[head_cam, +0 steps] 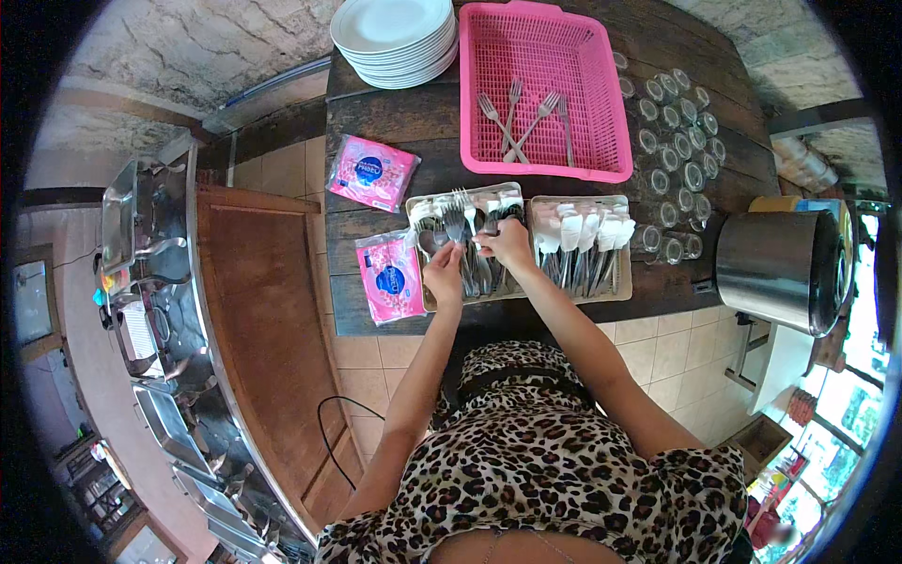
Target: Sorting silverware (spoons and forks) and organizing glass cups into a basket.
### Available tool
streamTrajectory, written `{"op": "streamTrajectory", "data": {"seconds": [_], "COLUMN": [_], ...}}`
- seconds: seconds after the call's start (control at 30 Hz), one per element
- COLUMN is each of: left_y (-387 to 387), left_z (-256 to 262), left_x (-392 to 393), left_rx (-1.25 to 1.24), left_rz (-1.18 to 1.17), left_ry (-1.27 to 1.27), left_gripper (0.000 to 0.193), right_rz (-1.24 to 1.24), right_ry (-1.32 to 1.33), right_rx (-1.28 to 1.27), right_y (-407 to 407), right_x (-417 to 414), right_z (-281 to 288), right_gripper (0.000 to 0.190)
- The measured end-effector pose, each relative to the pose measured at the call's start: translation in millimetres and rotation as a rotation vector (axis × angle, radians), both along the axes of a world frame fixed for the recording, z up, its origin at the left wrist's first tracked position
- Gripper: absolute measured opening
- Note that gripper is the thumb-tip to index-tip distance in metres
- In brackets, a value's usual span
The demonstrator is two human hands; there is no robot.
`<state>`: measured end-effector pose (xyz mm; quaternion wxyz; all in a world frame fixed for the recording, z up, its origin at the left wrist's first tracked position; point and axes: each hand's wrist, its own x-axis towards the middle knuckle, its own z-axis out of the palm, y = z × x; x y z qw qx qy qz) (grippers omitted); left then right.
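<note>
My left hand (444,273) pinches a metal fork (454,221) with its tines pointing away from me. My right hand (510,244) grips a second, brighter fork (468,213) close beside the first. Both hands are over the left cutlery tray (522,194), which holds spoons, forks and white paper napkins; my hands hide part of its contents. To its right, another cutlery tray (626,285) carries several pieces of cutlery wrapped at one end in white napkins (572,229).
Beyond the trays, a pink plastic basket (468,151) contains several forks (549,106). A stack of white plates (394,32), two pink napkin packs (373,173), many drinking glasses (669,158) and a steel container (764,271) share the wooden table (394,113). Steel food pans (169,423) line a left-hand counter.
</note>
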<state>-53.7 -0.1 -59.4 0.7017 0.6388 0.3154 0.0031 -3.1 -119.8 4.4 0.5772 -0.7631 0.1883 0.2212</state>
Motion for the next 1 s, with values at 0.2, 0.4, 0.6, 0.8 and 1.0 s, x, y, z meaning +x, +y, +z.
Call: {"op": "streamTrajectory", "data": {"seconds": [0.2, 0.4, 0.6, 0.8, 1.0], "left_y": [1, 1, 7, 13, 9], "left_z": [4, 20, 26, 49, 74], "left_x": [1, 2, 1, 8, 18], "left_rx": [0.118, 0.241, 0.562, 0.871, 0.961], "left_rz": [-0.038, -0.068, -0.185, -0.341, -0.359], "left_ry": [0.05, 0.023, -0.132, -0.028, -0.022], "left_gripper": [0.026, 0.024, 0.02, 0.019, 0.017], "right_rz": [0.065, 0.146, 0.261, 0.203, -0.111], "right_ry": [-0.151, -0.35, -0.525, -0.524, -0.788], "right_rx": [-0.189, -0.316, -0.499, -0.579, -0.374], "right_y": [-1, -3, 6, 0, -37], "right_x": [-9, -4, -11, -2, 89], "right_z": [-5, -4, -16, 10, 27], "right_gripper": [0.018, 0.018, 0.029, 0.02, 0.007]}}
